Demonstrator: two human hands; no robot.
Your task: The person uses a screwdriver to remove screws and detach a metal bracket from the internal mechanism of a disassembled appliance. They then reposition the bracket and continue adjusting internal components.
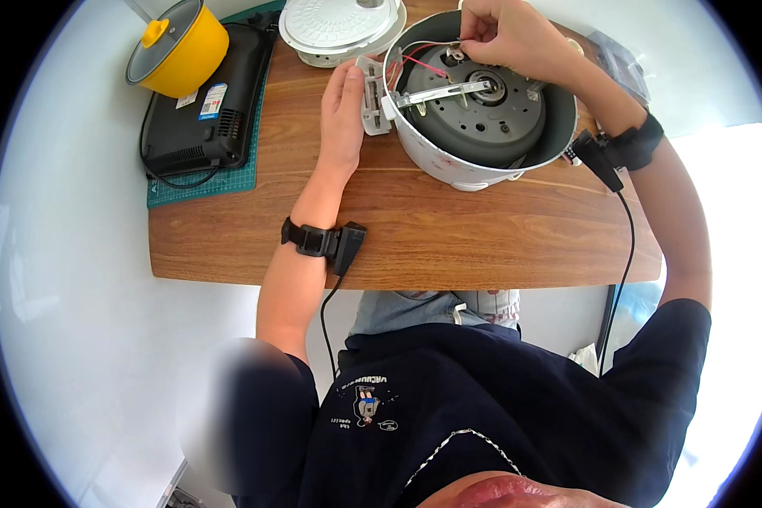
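Observation:
An opened rice cooker body (449, 161) lies with its underside up, showing a grey round metal plate (474, 127) inside. A pale metal lever (438, 92) crosses from the rim to the plate's middle. Beside the cooker's left wall, my left hand (341, 118) grips a small white plastic panel (374, 100) by its outer edge. My right hand (515, 38) reaches over the far rim, thumb and finger pinched at the end of a thin pale wire (427, 43). Red wires (423, 65) run between the plate and the panel side. My fingertips partly hide the wire's end.
A round white cover (340, 24) sits at the far edge. On the left, a black appliance (201, 106) rests on a green cutting mat (244, 176), with a yellow pot (190, 55) on top. A clear plastic box (620, 63) stands behind my right arm. Black cables trail from both wrists.

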